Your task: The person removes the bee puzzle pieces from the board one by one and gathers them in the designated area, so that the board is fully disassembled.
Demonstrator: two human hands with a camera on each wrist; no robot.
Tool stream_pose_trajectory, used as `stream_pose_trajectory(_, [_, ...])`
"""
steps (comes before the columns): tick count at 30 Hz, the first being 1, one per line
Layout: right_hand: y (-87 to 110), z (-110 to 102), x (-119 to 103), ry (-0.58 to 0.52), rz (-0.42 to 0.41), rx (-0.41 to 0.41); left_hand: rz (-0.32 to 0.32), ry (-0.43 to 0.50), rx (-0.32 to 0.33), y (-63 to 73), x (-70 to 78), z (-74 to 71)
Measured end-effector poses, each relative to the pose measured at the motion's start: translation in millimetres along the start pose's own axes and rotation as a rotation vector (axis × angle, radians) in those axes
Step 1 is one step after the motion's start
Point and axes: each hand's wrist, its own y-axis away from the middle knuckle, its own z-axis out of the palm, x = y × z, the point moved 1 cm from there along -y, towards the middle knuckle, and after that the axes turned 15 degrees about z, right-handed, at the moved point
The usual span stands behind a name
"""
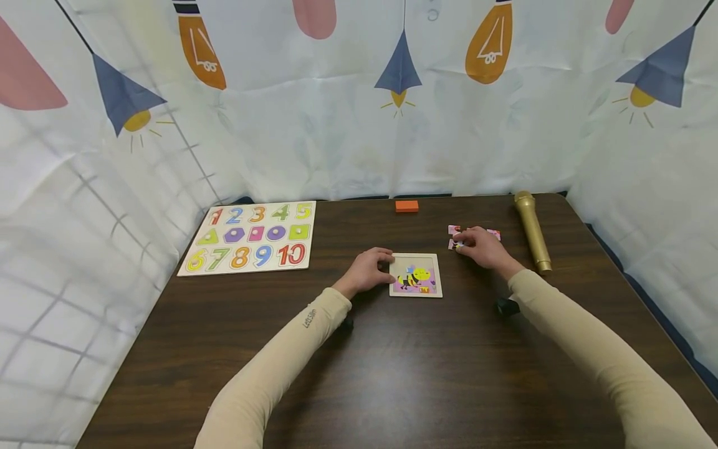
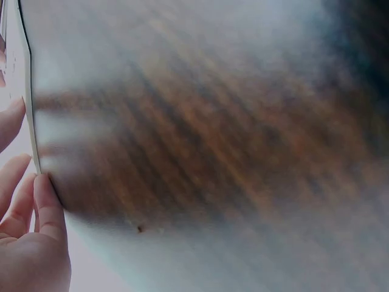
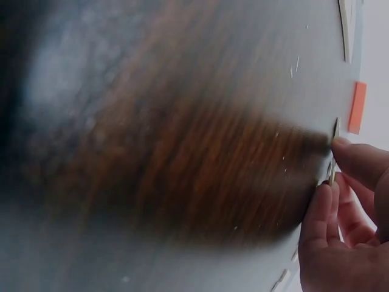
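Observation:
A small square puzzle tray with a pale wooden rim lies on the table, with joined bee-picture pieces in its lower part. My left hand holds the tray at its left side, fingers by the upper left corner and thumb lower down; the left wrist view shows fingertips on the edge. Farther right, my right hand pinches a thin puzzle piece between thumb and fingers, close over the table. Pink loose pieces lie around that hand, partly hidden by it.
A number and shape board lies at the back left of the dark table. An orange block sits at the back edge. To the right of my right hand lies a gold microphone. Printed curtains hang behind and beside the table.

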Motion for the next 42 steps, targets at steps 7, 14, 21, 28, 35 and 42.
stream_pose_trajectory(7, [-1.6, 0.3, -0.2, 0.021, -0.004, -0.01, 0.0, -0.001, -0.005, -0.8, 0.3, -0.2])
stream_pose_trajectory(14, [-4.2, 0.3, 0.7, 0.02, 0.015, -0.031, 0.009, 0.0, -0.005, -1.3, 0.3, 0.0])
stream_pose_trajectory(21, [-6.9, -0.4, 2.3, 0.03, -0.007, -0.03, 0.009, 0.005, -0.001, -2.5, -1.0, 0.7])
stream_pose_trajectory(28, [-6.9, -0.6, 0.8, 0.039, -0.027, -0.02, 0.003, 0.006, 0.0, -2.2, -3.4, 1.2])
stream_pose_trajectory(35, [-6.3, -1.1, -1.1, 0.037, -0.015, -0.034, 0.021, -0.014, 0.0, -1.3, -4.2, 0.2])
stream_pose_trajectory(42, [-6.8, -0.4, -1.3, 0.024, 0.027, -0.051, 0.025, -0.018, -0.001, -1.0, -2.9, 0.2])
